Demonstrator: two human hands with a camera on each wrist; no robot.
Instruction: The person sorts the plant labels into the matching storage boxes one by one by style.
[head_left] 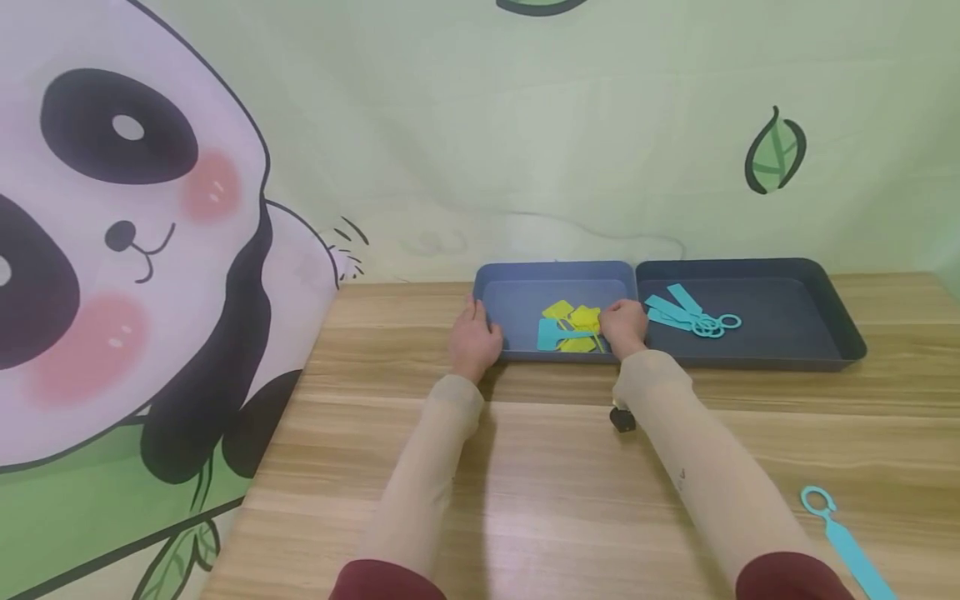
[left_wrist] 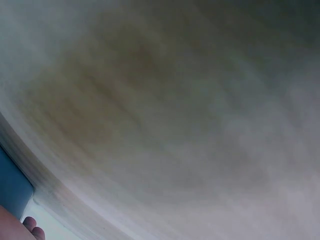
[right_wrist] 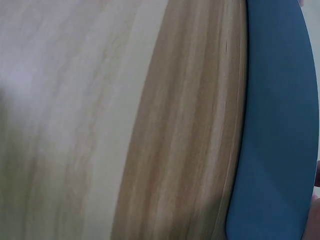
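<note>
My left hand [head_left: 476,340] grips the left wall of a blue tray [head_left: 517,292], with its fingers along the outside and its thumb at the rim. Over the right part of that tray, the curled fingers of my right hand [head_left: 624,325] are at the stem end of a light-blue T-shaped plant label [head_left: 551,334]. Beneath and around this label lie several yellow plant labels [head_left: 585,317]. The left wrist view catches only a few fingertips [left_wrist: 34,227] beside the tray's blue wall. In the right wrist view the front wall [right_wrist: 275,120] shows, with the right hand mostly hidden.
A dark tray [head_left: 780,308] adjoins the blue one and holds several light-blue ring-ended tags [head_left: 693,317]. Another ring-ended tag [head_left: 853,550] lies at the table's front right. A small black object [head_left: 622,418] shows by the right wrist. A panda-printed cloth [head_left: 420,125] hangs behind the wooden table [head_left: 555,475].
</note>
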